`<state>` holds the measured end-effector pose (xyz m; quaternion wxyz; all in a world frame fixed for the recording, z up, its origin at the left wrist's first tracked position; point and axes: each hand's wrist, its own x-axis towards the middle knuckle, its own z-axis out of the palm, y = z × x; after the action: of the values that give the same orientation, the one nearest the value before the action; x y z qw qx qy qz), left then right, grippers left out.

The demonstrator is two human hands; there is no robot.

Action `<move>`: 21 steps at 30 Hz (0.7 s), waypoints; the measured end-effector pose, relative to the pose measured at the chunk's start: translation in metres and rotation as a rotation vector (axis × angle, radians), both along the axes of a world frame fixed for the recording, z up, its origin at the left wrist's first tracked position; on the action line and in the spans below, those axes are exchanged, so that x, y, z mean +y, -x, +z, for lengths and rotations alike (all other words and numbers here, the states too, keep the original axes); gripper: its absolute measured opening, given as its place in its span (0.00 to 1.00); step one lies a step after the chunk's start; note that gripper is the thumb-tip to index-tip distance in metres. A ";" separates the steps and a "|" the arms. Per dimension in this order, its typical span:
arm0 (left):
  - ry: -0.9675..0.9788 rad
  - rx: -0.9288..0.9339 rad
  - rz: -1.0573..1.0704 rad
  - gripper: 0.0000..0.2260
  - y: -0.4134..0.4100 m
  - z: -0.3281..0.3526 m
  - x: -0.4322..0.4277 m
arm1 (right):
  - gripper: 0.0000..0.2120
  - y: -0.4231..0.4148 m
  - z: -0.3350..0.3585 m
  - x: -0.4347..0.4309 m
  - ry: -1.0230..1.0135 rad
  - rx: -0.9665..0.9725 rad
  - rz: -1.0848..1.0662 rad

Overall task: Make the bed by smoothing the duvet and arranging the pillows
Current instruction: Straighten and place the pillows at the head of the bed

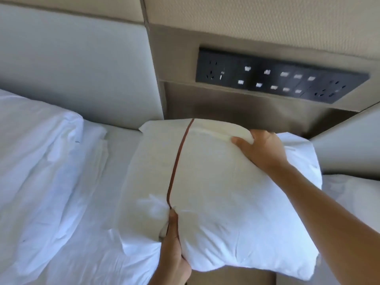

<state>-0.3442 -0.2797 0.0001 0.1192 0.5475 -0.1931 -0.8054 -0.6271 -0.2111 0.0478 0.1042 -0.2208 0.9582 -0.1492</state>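
Observation:
I hold a white pillow (222, 192) with a thin brown stripe (178, 159) across it, lifted at the right edge of the bed. My left hand (174, 249) grips its near edge where the stripe ends. My right hand (261, 149) grips its far top edge, fingers curled over the fabric. A second white pillow (35, 140) lies at the left against the grey headboard (82, 64). The white bed sheet (96, 202), wrinkled, runs between them. No duvet is plainly visible.
A black wall panel (281, 77) of sockets and switches sits on the tan wall behind the pillow. A tan surface (232, 278) shows below the held pillow. More white bedding (353, 194) and another grey padded panel (349, 145) lie at the right.

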 end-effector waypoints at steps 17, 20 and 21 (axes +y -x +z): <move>0.181 0.504 0.197 0.18 -0.150 0.248 -0.143 | 0.23 -0.131 0.278 -0.168 0.341 0.090 0.205; 0.357 0.456 0.197 0.24 -0.175 0.267 -0.196 | 0.25 -0.148 0.307 -0.221 0.400 0.086 0.248; 0.417 0.417 0.205 0.24 -0.183 0.273 -0.216 | 0.25 -0.155 0.314 -0.244 0.416 0.073 0.266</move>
<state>-0.1614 -0.4959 0.2732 0.3465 0.3509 -0.2695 -0.8272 -0.4724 -0.4549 0.3618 0.0407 -0.3668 0.8726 -0.3200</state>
